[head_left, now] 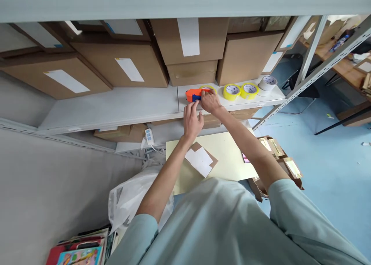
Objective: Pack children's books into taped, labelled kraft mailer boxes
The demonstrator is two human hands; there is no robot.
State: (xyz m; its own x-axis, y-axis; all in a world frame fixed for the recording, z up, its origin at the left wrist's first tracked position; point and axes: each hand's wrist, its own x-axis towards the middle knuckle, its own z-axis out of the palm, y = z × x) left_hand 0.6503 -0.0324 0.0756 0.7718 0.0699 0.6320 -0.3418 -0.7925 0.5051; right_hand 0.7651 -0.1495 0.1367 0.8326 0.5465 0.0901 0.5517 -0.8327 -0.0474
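An orange and blue tape dispenser (193, 95) is held over the shelf's front part, a yellow tape roll (209, 88) showing behind it. My right hand (210, 101) is wrapped round its right end. Just below the dispenser is my left hand (192, 120), fingers stretched toward its blue part and thumb apart. Whether those fingertips touch it I cannot tell. To the right on the shelf are two yellow tape rolls (231, 91) and a white tape roll (268, 83).
Cardboard boxes (191, 40) line the back of the shelf (136, 100). Below my arms, a pale yellow board (228, 149) carries a small carton with white labels (201, 160) and a phone (245, 158). A box of parcels (278, 160) stands right; a white plastic bag (130, 195) hangs left.
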